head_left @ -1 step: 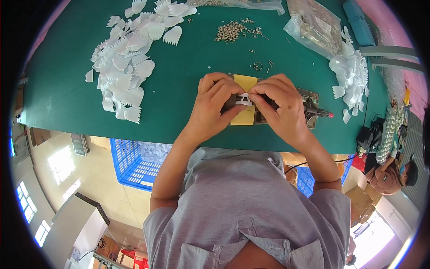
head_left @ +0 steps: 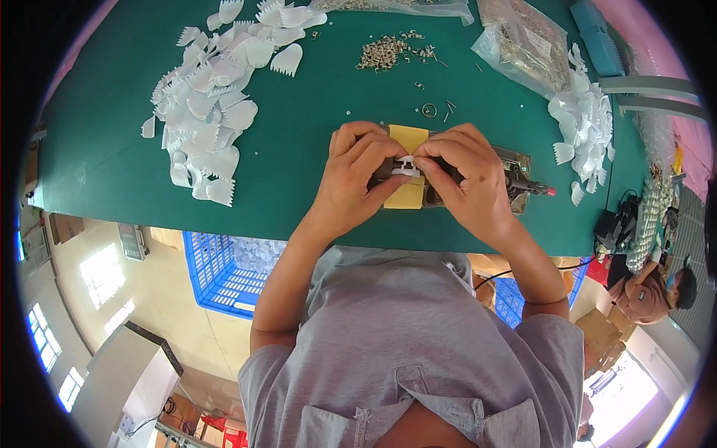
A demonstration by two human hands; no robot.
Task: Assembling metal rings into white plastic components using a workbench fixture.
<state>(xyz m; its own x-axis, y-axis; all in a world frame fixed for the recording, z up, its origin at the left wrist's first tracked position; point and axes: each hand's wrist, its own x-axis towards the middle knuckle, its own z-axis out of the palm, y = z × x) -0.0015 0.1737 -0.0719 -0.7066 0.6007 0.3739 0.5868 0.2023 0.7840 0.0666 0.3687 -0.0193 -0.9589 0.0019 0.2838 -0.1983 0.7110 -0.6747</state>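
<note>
My left hand (head_left: pixel 360 178) and my right hand (head_left: pixel 467 175) meet over a bench fixture (head_left: pixel 515 163). Thumbs and forefingers of both pinch a small white plastic piece (head_left: pixel 405 167) with a dark gap in its middle. Beneath it lies a yellow pad (head_left: pixel 408 196) on the fixture; the curled fingers hide much of the fixture. From the fixture's right side sticks out a metal lever with a red tip (head_left: pixel 551 191). Beyond the hands are a metal ring (head_left: pixel 429 110), a few thin pins (head_left: pixel 449 109) and a heap of small metal springs (head_left: pixel 382 54).
White toothed plastic pieces pile up on the left (head_left: pixel 205 104) and right (head_left: pixel 582 134) of the green table (head_left: pixel 299 112). Clear bags of metal parts (head_left: pixel 523 45) lie at the back. A blue basket (head_left: pixel 224 302) stands below the table edge. Another person (head_left: pixel 648 295) is at far right.
</note>
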